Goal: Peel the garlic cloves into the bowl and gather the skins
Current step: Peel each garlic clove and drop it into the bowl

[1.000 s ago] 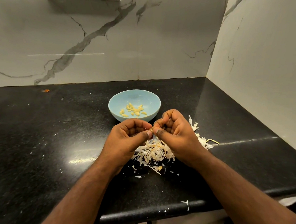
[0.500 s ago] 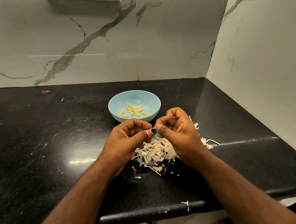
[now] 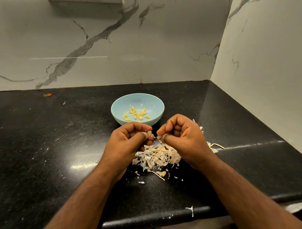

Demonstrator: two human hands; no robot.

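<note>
Left hand [image 3: 130, 140] pinches a garlic clove [image 3: 149, 133] btwn thumb and forefinger, fingers curled, held above the counter [image 3: 42, 147] just in front of the bowl [image 3: 153, 103], prob so the drop is short. Right hand [image 3: 180, 137] is curled too, thumb and forefinger pinching a pale scrap of skin [image 3: 159, 137], apart from the clove. Both work directly over the skin pile [image 3: 157, 156], so peelings fall onto it, less to gather later. Peeled cloves [image 3: 135, 113] sit in the bowl btm. Stray flakes [image 3: 190, 210] lie at the counter edge, need sweeping.
</note>
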